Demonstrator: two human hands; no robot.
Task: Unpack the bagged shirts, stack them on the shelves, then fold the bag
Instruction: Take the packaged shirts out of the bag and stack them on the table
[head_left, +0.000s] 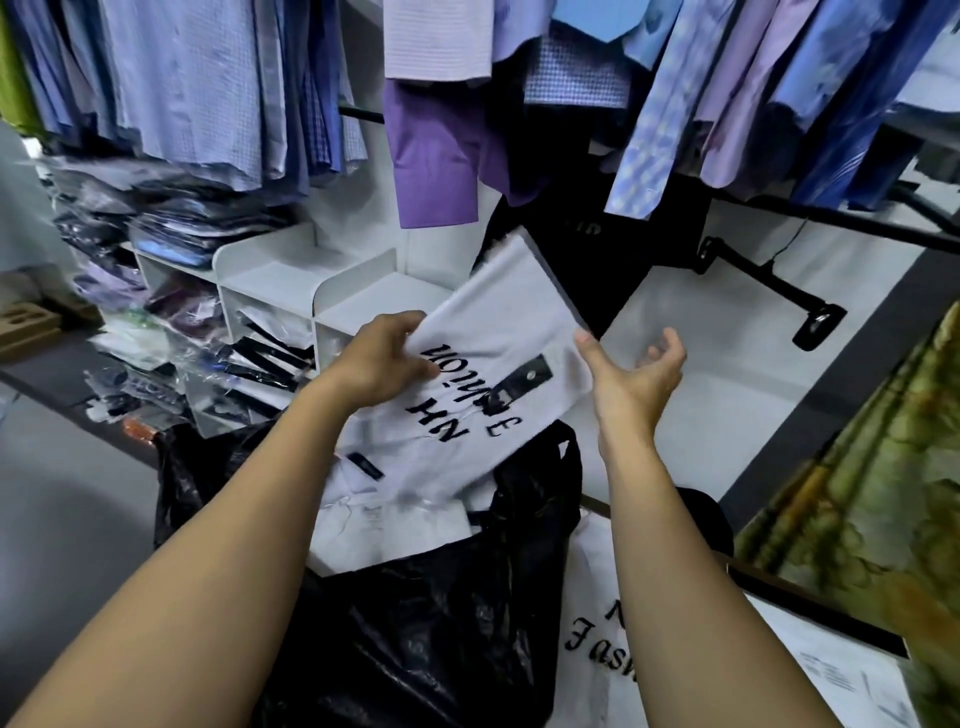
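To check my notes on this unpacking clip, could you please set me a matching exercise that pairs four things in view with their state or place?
Things
1. left hand
2. right hand
3. black bag
4. purple shirt

States or places
A. hangs overhead
B. open, palm turned up
C. grips the white shirt packet
D. sits low in front, its mouth open

Pairs: 1-C, 2-B, 3-D, 4-A.
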